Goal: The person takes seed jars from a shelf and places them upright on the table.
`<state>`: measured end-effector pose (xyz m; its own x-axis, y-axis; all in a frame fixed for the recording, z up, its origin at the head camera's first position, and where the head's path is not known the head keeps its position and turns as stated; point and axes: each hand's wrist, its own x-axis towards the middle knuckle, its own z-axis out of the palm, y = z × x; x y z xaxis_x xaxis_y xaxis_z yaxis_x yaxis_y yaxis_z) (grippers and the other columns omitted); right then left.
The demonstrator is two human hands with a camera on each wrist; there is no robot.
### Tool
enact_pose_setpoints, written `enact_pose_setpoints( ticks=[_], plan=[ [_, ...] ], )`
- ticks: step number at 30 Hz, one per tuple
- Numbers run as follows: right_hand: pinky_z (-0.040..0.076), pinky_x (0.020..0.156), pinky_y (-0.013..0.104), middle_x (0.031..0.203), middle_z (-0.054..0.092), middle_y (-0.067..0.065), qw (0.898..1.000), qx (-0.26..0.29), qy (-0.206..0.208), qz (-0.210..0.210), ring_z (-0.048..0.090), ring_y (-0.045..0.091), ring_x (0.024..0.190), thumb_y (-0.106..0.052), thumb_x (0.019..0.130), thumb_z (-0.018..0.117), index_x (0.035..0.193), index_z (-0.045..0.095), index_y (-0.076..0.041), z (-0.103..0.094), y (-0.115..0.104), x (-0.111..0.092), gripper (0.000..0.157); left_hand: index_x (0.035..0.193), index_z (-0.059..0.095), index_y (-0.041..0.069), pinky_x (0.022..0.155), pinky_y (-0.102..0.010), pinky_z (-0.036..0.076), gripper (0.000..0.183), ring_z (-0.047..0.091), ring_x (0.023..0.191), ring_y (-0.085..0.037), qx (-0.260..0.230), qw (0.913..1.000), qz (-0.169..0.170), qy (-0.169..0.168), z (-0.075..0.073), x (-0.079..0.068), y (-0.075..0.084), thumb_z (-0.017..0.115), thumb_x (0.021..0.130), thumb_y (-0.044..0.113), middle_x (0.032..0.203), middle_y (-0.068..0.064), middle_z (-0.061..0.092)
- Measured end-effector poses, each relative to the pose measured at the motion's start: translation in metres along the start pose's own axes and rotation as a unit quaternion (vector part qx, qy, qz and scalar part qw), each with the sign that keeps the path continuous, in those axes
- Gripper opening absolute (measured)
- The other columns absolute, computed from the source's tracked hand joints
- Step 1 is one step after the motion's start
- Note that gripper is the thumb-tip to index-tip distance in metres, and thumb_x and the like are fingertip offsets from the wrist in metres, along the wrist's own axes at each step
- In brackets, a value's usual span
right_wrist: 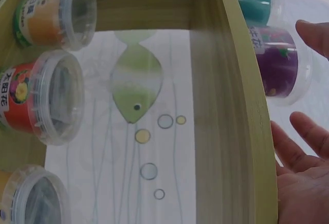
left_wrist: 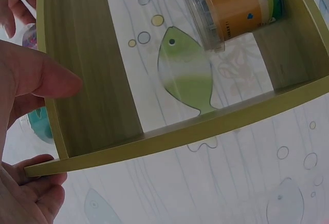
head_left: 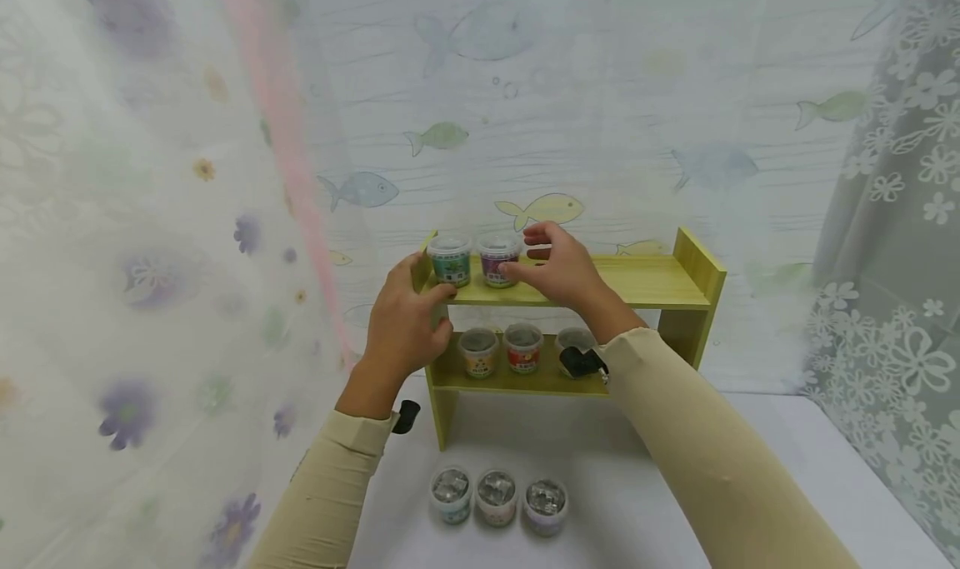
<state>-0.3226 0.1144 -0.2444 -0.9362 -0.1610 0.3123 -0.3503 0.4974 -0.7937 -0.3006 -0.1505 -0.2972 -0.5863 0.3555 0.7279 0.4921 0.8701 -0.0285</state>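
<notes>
On the left of a yellow-green wooden shelf's top board (head_left: 637, 279) stand a teal-labelled lidded cup (head_left: 451, 262) and a purple-labelled one (head_left: 497, 261). My left hand (head_left: 405, 315) is at the left end of the shelf, its fingers touching the side panel (left_wrist: 118, 154). Its thumb (left_wrist: 56, 77) stretches past the top board's front edge, close beneath the teal cup. Beside the purple cup is my right hand (head_left: 566, 271), with thumb and fingers spread apart. The right wrist view has a gap between that hand and the purple cup (right_wrist: 277, 62).
The lower board holds an orange-labelled cup (head_left: 478, 352), a red-labelled cup (head_left: 522, 349) and a third cup (head_left: 573, 341) partly behind my right wrist. Three more cups, among them a pink-patterned one (head_left: 497, 498), stand on the white tabletop (head_left: 615, 502). Fish-printed curtain (head_left: 600, 119) hangs behind.
</notes>
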Motion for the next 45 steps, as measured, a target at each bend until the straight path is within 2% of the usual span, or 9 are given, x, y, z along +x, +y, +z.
enact_pose_setpoints(
  ticks=[9,15,24,45],
  plan=[
    [0.053,0.105,0.050,0.153,0.050,0.005,0.999,0.007,-0.030,0.014,0.054,0.027,0.138,-0.057,0.085,0.079,0.155,0.043,-0.015,0.004,-0.002,0.013,0.090,0.114,0.078,0.021,0.102,-0.056,0.051,0.034,0.045,0.141,-0.044,-0.002,1.0000,-0.001,0.005,-0.001,0.001,0.000,0.076,0.080,0.017,0.152,-0.029,0.045],
    [0.053,0.105,0.050,0.154,0.048,0.005,0.999,-0.011,-0.029,0.025,0.051,0.026,0.139,-0.065,0.082,0.078,0.157,0.042,-0.017,0.009,-0.006,0.017,0.096,0.114,0.078,0.021,0.102,-0.057,0.052,0.034,0.046,0.140,-0.045,-0.003,1.0000,0.003,0.008,-0.001,0.002,0.001,0.076,0.080,0.017,0.151,-0.029,0.045],
    [0.053,0.104,0.049,0.149,0.053,0.008,0.999,-0.019,-0.022,0.017,0.055,0.026,0.134,-0.062,0.087,0.074,0.156,0.044,-0.013,0.011,-0.006,0.020,0.089,0.115,0.078,0.022,0.103,-0.056,0.051,0.033,0.045,0.140,-0.044,-0.002,1.0000,-0.002,-0.001,0.000,0.002,0.001,0.072,0.083,0.019,0.152,-0.028,0.044],
    [0.052,0.104,0.049,0.140,0.058,0.009,0.999,-0.035,-0.019,0.031,0.058,0.027,0.124,-0.059,0.090,0.072,0.147,0.051,-0.013,0.009,-0.009,0.021,0.077,0.113,0.079,0.021,0.105,-0.056,0.050,0.034,0.047,0.139,-0.044,-0.008,0.9999,0.002,0.011,0.002,0.002,-0.001,0.073,0.080,0.018,0.150,-0.029,0.046]
  ],
)
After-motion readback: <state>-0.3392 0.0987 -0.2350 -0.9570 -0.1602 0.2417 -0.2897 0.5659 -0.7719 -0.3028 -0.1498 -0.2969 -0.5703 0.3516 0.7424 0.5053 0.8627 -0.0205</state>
